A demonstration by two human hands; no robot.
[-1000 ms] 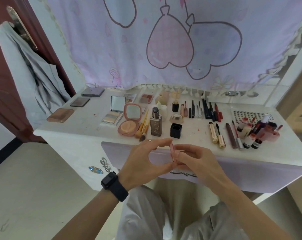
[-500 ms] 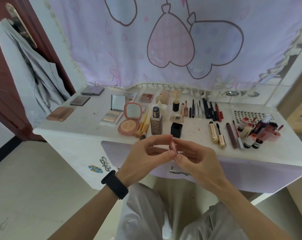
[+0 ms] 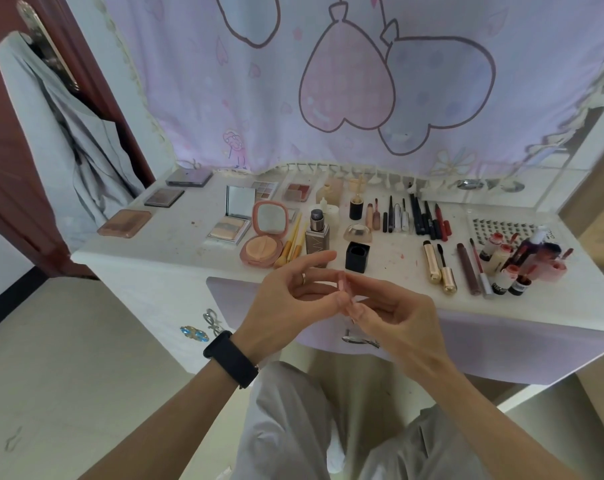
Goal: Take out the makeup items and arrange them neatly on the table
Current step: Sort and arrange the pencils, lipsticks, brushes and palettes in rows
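Left hand [image 3: 286,303] pinching small pink tube [image 3: 343,284], right hand [image 3: 397,323] pinching it too, both hovering before crowded worktop [image 3: 175,251]

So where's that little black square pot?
In the head view, near centre, the black square pot stands just right of the foundation bottle, in front of the gold dome lid.

free: table [image 3: 162,251] front-left | blocked: foundation bottle [image 3: 317,237], black cap [image 3: 357,256] (both near front edge)
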